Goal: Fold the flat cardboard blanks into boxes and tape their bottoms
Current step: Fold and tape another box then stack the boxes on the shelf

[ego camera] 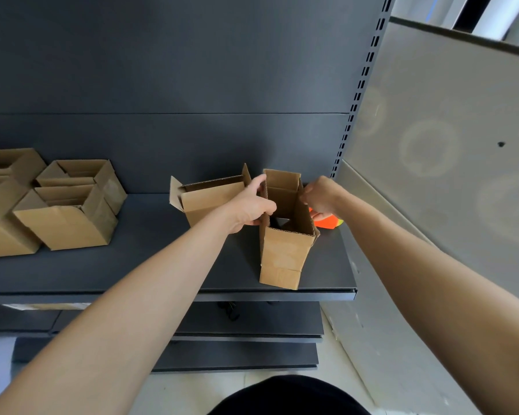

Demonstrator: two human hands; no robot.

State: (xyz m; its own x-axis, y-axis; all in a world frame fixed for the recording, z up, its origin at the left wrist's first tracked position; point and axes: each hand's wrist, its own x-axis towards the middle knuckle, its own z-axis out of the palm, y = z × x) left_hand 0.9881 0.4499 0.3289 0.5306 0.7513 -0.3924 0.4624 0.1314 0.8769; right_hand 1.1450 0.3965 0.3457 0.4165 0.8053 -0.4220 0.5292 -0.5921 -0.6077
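A cardboard box (pixel 285 250) stands opened into a tube on the dark shelf (pixel 162 265), flaps up and down. My left hand (pixel 252 205) grips its left wall near the top edge. My right hand (pixel 319 196) pinches the right wall's top edge. Just behind and to the left stands another folded box (pixel 207 199) with open flaps. An orange tape dispenser (pixel 327 221) lies behind the right hand, mostly hidden.
Several folded boxes (pixel 69 214) are stacked at the shelf's left end. A slotted upright (pixel 357 94) and a grey side panel (pixel 447 130) close off the right. Lower shelves (pixel 246 324) sit below the front edge.
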